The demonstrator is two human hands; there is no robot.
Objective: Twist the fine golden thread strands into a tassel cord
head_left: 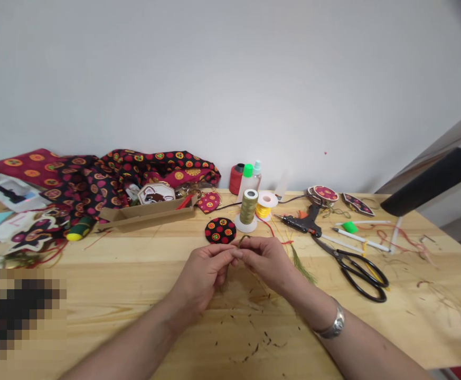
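Observation:
My left hand (208, 269) and my right hand (265, 261) meet over the middle of the table, fingertips pinched together. Between them a small loop of olive-brown cord (245, 240) shows above the fingers; its rest is hidden. Just beyond my left fingers lies a round black fabric piece (219, 230) with red and yellow flower motifs. An olive thread spool (248, 207) stands upright behind my hands, beside a spool of yellow cord (265, 206). To the right of my right hand rests a green thread tassel (301, 264) with a red tie.
Black-handled scissors (363, 274) and a glue gun (305, 219) lie on the right. At the back left are patterned fabric (135, 163) and a long cardboard tray (147, 216). Bottles (247, 177) stand near the wall; a black cylindrical object (432, 179) juts in from the right.

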